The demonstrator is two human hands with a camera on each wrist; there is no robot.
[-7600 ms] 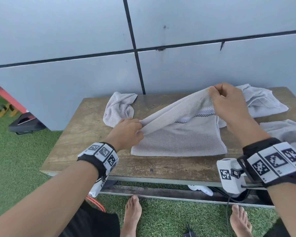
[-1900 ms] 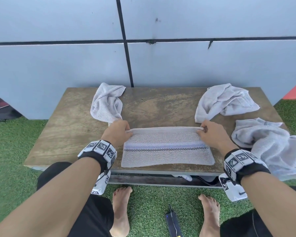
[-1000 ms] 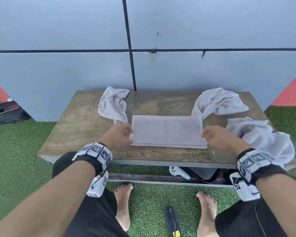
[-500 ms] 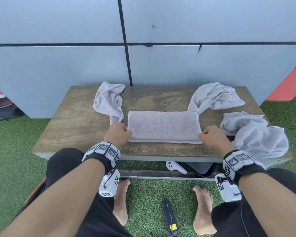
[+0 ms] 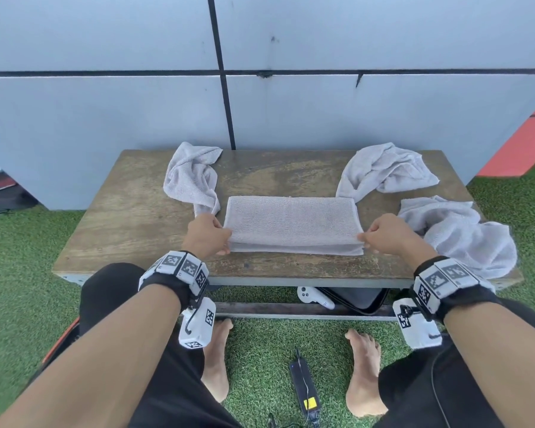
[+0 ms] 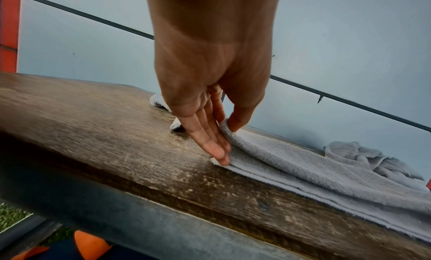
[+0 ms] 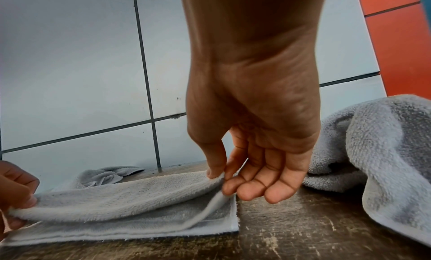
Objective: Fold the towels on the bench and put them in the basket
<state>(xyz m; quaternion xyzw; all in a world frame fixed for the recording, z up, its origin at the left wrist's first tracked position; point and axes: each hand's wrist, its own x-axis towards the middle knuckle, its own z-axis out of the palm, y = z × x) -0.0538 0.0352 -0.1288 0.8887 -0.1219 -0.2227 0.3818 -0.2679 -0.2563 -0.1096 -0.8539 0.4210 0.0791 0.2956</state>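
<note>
A grey towel (image 5: 292,222), folded into a flat rectangle, lies in the middle of the wooden bench (image 5: 130,211). My left hand (image 5: 209,236) pinches its near left corner (image 6: 225,127) between thumb and fingers. My right hand (image 5: 383,234) pinches the top layer at the near right corner (image 7: 219,179), lifting it slightly off the layers below. Three crumpled towels wait on the bench: one at the back left (image 5: 192,177), one at the back right (image 5: 383,169), one at the right edge (image 5: 460,233). No basket shows in any view.
A grey panelled wall (image 5: 291,103) stands right behind the bench. Under the bench sit a white controller (image 5: 314,298) and a dark case (image 5: 355,299). My bare feet (image 5: 363,372) rest on green turf, with a black device (image 5: 305,384) between them.
The towel went from half-open to folded into a flat rectangle. Both hands shifted from its far edge to its near corners, where they now pinch the top layer.
</note>
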